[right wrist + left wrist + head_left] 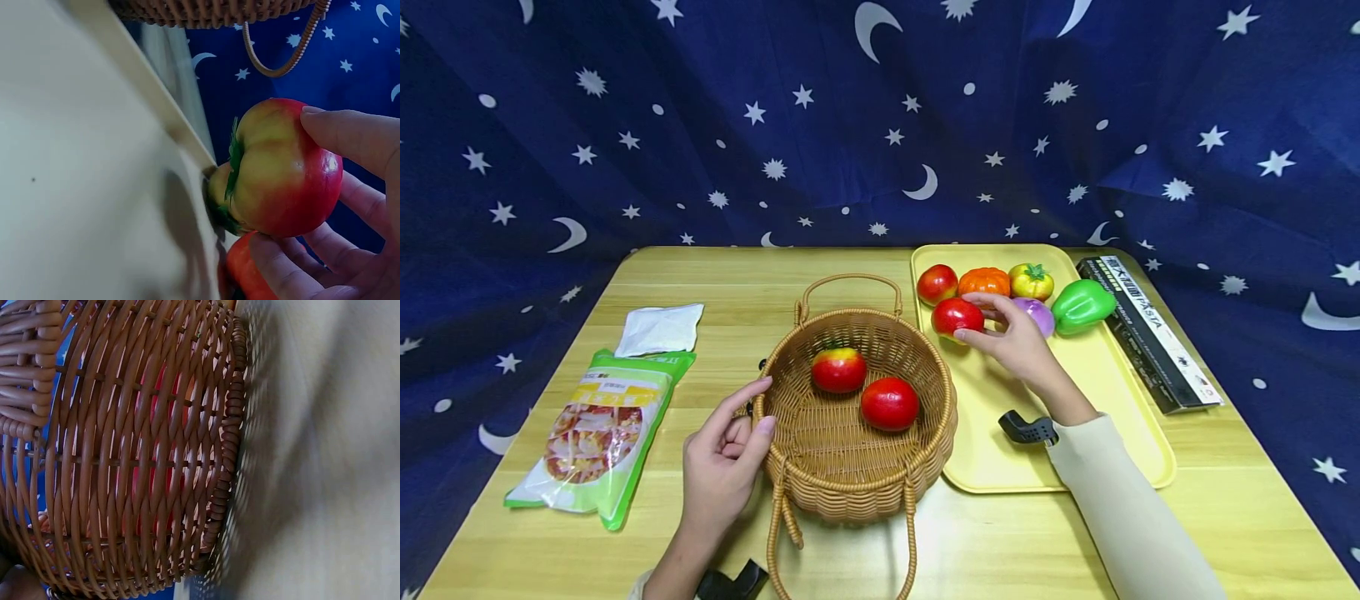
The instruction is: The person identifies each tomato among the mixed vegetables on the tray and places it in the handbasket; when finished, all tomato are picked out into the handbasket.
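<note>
The held tomato point(957, 317) sits in the right hand point(1017, 337), above the tray point(985, 400) near its far left corner. The thumb lies on one side of it and the fingers on the other, the hand drawn in only as far as the fruit's width. Whether the tomato is clear of the tray is hard to tell. The right wrist view shows its green leaves and broad yellow patch; the head view shows mostly its red side.

Two tomatoes lie inside the basket point(857, 502), the upper tomato point(838, 370) and the lower tomato point(890, 404), apart from each other. The left hand point(724, 471) is at the basket's left rim, thumb and forefinger spread well apart with their tips against it, the other fingers bent. The left wrist view looks at the woven wall from outside, with red showing through the gaps.

Along the tray's far edge are one more tomato point(937, 284), one pumpkin point(983, 282) and one yellow fruit point(1031, 282); nearer are one green pepper point(1082, 306), reaching over the right edge, and one purple vegetable point(1036, 315) partly behind the right hand. That makes four red tomatoes altogether.

One pasta box point(1150, 333) lies along the desk's point(1000, 542) right edge. Toward the left edge are two packets, a white packet point(660, 329) and a green food bag point(598, 433). A starry curtain point(820, 142) hangs behind the far edge.
</note>
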A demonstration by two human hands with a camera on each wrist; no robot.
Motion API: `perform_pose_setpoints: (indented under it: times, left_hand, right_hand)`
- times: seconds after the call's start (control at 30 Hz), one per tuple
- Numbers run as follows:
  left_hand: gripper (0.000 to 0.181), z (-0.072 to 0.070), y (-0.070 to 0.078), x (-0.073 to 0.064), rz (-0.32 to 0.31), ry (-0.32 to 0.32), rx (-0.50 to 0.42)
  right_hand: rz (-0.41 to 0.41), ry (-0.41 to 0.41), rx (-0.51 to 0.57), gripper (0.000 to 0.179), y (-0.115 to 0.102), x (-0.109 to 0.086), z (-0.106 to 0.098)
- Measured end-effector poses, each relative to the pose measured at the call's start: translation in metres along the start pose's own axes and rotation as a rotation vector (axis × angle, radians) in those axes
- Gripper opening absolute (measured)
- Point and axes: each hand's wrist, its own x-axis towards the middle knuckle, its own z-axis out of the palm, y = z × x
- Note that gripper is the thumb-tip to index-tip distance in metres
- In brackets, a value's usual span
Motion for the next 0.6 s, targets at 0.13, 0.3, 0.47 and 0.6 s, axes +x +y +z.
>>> perform_pose_setpoints:
  times: [0.13, 0.3, 0.47, 0.6]
  left_hand:
    - [0.048, 0.0, 0.001, 0.0, -0.004, 0.001, 0.001]
    - [0.048, 0.0, 0.001, 0.001, -0.002, 0.001, 0.003]
    - [0.047, 0.001, 0.002, 0.001, 0.002, 0.001, -0.001]
    - [0.047, 0.001, 0.002, 0.002, 0.006, -0.001, 0.0]
  right_hand:
    - [-0.007, 0.0, 0.013, 0.056, -0.003, -0.001, -0.003]
    - [0.003, -0.001, 0.043, 0.057, -0.008, -0.003, -0.006]
    - [0.01, 0.001, 0.058, 0.057, -0.014, -0.004, -0.008]
    - [0.0, 0.022, 0.039, 0.056, -0.019, -0.004, -0.011]
